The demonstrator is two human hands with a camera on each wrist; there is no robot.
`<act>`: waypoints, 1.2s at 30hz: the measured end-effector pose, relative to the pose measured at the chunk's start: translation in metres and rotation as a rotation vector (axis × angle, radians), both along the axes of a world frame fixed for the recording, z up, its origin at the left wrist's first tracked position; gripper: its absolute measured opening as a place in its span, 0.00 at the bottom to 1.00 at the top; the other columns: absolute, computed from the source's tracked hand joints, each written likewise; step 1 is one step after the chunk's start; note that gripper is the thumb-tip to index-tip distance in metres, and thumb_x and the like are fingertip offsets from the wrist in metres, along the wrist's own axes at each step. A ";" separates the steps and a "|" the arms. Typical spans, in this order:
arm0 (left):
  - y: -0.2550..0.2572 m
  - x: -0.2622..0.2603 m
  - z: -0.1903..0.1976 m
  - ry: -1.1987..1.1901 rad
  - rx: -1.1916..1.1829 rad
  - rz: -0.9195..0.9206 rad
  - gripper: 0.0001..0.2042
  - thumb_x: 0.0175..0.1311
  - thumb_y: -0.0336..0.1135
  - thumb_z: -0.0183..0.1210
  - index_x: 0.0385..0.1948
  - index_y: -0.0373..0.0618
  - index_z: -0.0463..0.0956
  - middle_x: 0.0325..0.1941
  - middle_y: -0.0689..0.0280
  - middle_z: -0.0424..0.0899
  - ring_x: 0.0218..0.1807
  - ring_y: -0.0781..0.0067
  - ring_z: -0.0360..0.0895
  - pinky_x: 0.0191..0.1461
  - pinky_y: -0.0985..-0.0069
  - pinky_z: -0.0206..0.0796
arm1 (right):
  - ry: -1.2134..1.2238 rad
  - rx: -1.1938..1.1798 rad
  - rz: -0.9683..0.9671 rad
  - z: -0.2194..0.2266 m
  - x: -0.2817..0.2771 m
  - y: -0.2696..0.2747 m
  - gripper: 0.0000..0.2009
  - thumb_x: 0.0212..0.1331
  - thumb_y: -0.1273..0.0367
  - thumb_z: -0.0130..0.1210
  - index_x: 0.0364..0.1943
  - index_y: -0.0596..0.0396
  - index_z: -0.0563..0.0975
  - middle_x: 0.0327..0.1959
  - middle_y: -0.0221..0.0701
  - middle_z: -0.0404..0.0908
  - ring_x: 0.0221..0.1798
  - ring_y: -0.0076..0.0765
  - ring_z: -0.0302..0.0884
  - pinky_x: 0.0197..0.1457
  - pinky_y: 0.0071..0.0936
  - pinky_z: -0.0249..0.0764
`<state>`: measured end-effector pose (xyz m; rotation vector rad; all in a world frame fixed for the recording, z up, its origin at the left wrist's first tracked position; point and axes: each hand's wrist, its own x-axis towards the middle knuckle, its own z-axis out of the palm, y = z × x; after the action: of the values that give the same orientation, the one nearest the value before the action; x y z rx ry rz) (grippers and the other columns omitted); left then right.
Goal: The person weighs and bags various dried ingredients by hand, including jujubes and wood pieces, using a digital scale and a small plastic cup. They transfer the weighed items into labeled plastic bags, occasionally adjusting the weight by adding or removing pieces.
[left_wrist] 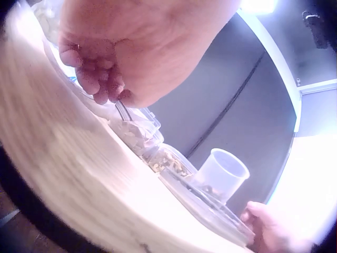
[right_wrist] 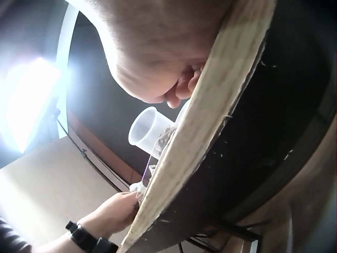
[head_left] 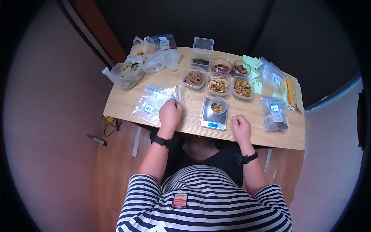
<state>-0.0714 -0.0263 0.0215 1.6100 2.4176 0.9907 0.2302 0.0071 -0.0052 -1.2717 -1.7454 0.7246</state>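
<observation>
My left hand [head_left: 171,115] rests at the right side of clear zip bags [head_left: 158,101] on the table, fingers loosely curled and overlapping the plastic. In the left wrist view a zip strip [left_wrist: 124,110] shows just past the fingertips. My right hand [head_left: 241,129] rests near the table's front edge, loosely curled with nothing in it. Between the hands lies a flat kitchen scale [head_left: 208,119] with a lit blue display. A translucent round cup [head_left: 223,101] stands on it, holding brownish dried pieces [head_left: 217,108].
Behind the scale stand several clear tubs, with brown strips [head_left: 194,78], pale slices [head_left: 218,83] and yellowish pieces [head_left: 242,87]. Knotted plastic bags [head_left: 131,73] crowd the back left. On the right lie a labelled zip bag [head_left: 274,114], green slips [head_left: 253,62] and envelopes [head_left: 291,92].
</observation>
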 end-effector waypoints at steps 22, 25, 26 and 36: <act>-0.025 0.034 0.021 -0.171 0.107 -0.372 0.07 0.62 0.27 0.58 0.38 0.36 0.83 0.33 0.55 0.80 0.37 0.54 0.79 0.44 0.65 0.72 | -0.362 0.068 0.078 0.030 -0.048 0.022 0.42 0.43 0.47 0.73 0.64 0.52 0.72 0.58 0.39 0.74 0.66 0.49 0.64 0.69 0.48 0.58; -0.023 0.035 0.021 -0.211 -0.010 -0.368 0.11 0.60 0.29 0.61 0.42 0.35 0.82 0.32 0.55 0.79 0.36 0.54 0.78 0.44 0.63 0.72 | -0.381 0.082 0.078 0.031 -0.051 0.023 0.41 0.43 0.48 0.72 0.62 0.52 0.73 0.58 0.38 0.74 0.66 0.49 0.64 0.69 0.48 0.59; -0.020 0.033 0.013 -0.179 0.018 -0.384 0.13 0.59 0.28 0.61 0.45 0.35 0.81 0.33 0.55 0.78 0.36 0.54 0.78 0.44 0.63 0.72 | -0.391 0.084 0.069 0.032 -0.052 0.023 0.40 0.44 0.48 0.72 0.61 0.53 0.73 0.58 0.37 0.74 0.66 0.49 0.64 0.69 0.47 0.59; -0.007 0.049 0.039 -0.123 -0.057 -0.586 0.31 0.55 0.24 0.58 0.66 0.34 0.67 0.42 0.48 0.79 0.46 0.45 0.79 0.52 0.57 0.72 | 0.025 -0.016 0.527 0.071 -0.046 0.014 0.35 0.45 0.63 0.72 0.60 0.55 0.71 0.57 0.41 0.78 0.63 0.49 0.73 0.68 0.39 0.68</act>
<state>-0.0221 -0.0332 0.0607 1.9874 1.7072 0.8636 0.1837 0.0210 0.0660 -0.8041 -2.0797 1.0439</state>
